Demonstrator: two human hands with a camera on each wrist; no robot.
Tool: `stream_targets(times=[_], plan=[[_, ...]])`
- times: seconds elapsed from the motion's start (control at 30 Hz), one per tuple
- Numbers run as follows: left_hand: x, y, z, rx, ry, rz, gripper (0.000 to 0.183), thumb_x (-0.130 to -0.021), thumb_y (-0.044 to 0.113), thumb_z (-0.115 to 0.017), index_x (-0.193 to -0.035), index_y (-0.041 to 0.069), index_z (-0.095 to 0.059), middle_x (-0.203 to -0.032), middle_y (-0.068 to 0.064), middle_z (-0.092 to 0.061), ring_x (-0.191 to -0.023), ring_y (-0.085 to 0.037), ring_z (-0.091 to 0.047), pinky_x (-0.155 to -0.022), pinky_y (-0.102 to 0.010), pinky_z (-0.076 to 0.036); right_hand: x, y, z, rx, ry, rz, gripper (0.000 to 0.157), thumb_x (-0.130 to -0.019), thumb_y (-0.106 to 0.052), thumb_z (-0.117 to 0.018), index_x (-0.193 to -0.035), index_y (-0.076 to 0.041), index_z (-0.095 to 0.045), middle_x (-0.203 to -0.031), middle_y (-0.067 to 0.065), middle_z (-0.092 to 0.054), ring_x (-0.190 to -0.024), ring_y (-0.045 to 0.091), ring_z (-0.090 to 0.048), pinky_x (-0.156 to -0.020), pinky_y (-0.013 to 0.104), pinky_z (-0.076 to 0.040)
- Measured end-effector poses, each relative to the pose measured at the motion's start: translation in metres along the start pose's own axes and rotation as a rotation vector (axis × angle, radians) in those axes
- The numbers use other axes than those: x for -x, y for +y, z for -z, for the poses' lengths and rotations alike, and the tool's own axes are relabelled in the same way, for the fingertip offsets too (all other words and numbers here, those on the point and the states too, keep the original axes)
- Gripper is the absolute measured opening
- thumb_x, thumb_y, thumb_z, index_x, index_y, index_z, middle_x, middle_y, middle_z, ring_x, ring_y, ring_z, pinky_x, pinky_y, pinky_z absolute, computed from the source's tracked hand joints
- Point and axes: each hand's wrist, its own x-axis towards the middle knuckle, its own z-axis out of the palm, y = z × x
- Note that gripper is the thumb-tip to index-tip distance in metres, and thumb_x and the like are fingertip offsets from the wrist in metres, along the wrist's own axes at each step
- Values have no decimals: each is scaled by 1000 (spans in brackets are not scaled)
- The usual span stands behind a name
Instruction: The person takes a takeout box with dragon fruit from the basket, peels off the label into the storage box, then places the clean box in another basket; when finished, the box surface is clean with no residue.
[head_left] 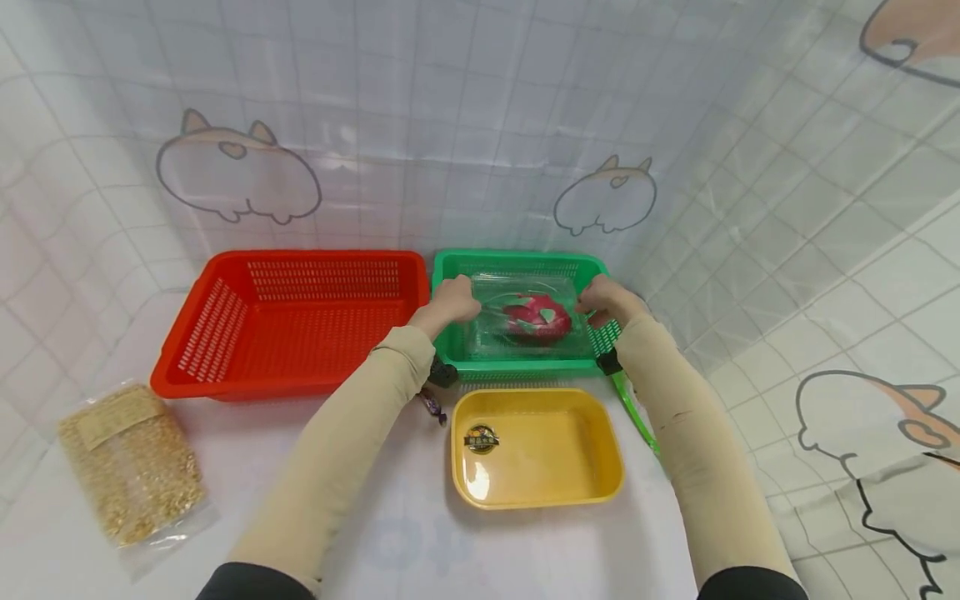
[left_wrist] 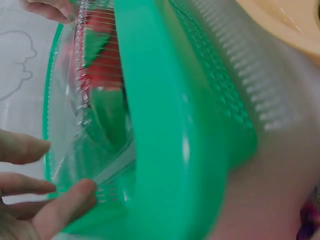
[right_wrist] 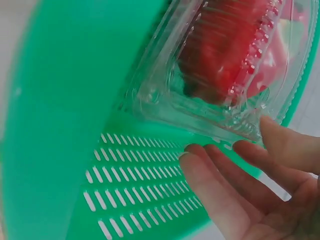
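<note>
A clear plastic box (head_left: 491, 333) lies inside the green basket (head_left: 525, 367), with a red and green dragon fruit (head_left: 537, 318) in it. My left hand (head_left: 456, 300) is at the box's left end; in the left wrist view its fingers are spread near the box's edge, the thumb close to a corner. At the other end, my right hand (head_left: 606, 298) pinches the box's edge between thumb and forefinger, as the right wrist view (right_wrist: 270, 175) shows. Its other fingers extend loosely below the edge.
A red basket (head_left: 322, 333) stands left of the green one. Nearer me is a yellow tray (head_left: 536, 450) with a round label. A bag of oats (head_left: 135, 467) lies far left. A small purple-wrapped item (head_left: 431, 406) and a bright green strip (head_left: 633, 408) flank the tray.
</note>
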Motion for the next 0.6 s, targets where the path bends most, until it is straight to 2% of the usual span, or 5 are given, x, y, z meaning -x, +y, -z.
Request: stream_targets(times=[0.07, 0.23, 0.33, 0.47, 0.6], plan=[[4, -4, 3, 4, 19, -34, 44, -101, 15, -44, -140, -3, -44, -77, -7, -48, -54, -14, -30, -60, -29, -34, 3, 1, -2, 40, -5, 29, 24, -103, -16, -54, -81, -7, -49, -94, 11, -56, -114, 44, -63, -97, 51, -52], [20, -18, 12, 89, 118, -144, 51, -102, 15, -45, -152, 5, -40, -56, -7, -47, -41, -11, -27, -48, -27, -33, 14, 0, -5, 132, 14, 103, 31, -105, -27, -52, -109, 3, -56, -119, 22, -56, -103, 38, -63, -89, 46, -56], [35, -31, 16, 111, 181, -206, 49, -102, 11, -40, -150, 5, -43, -100, -18, -67, -43, -19, -35, -50, -30, -35, 22, 2, -8, 236, 42, 139, 41, -105, -35, -50, -115, 4, -60, -97, 19, -57, -73, 27, -56, -79, 41, -55], [54, -49, 19, 72, 240, -253, 48, -102, 10, -35, -148, 2, -45, -159, -19, -34, -94, -33, -65, -87, -44, -49, 35, 8, -14, 358, 60, 190, 53, -105, -39, -47, -134, 5, -57, -123, 26, -61, -94, 36, -61, -91, 49, -50], [72, -71, 20, 28, 263, -246, 47, -104, 14, -36, -148, 2, -45, -159, -20, -33, -145, -39, -35, -115, -56, -31, 45, 15, -23, 386, 68, 258, 60, -106, -36, -46, -144, 10, -44, -149, 30, -43, -136, 46, -42, -110, 56, -38]])
